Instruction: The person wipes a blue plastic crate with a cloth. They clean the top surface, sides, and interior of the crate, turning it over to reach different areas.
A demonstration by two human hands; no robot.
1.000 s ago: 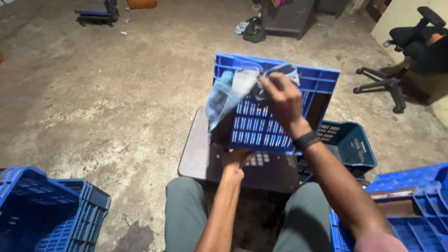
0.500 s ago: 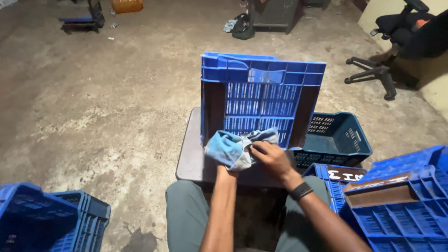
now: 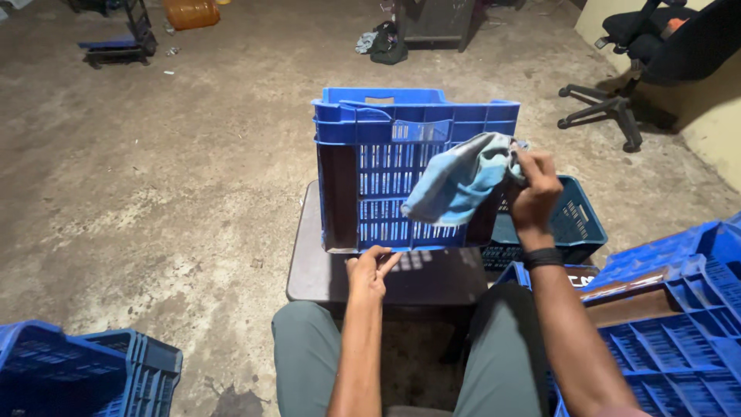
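Since half a second ago the right hand (image 3: 534, 185) has lifted the blue cloth (image 3: 461, 179) off the worktop (image 3: 324, 270) up against the upright blue crate (image 3: 401, 166), grip pinched shut on it. Left hand (image 3: 369, 272), fingers loosely open, touches the crate's bottom edge.

Bare floor (image 3: 154, 177) left; crates (image 3: 664, 309) crowding right

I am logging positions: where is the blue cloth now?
The blue cloth hangs from the right hand, against the upright blue crate.
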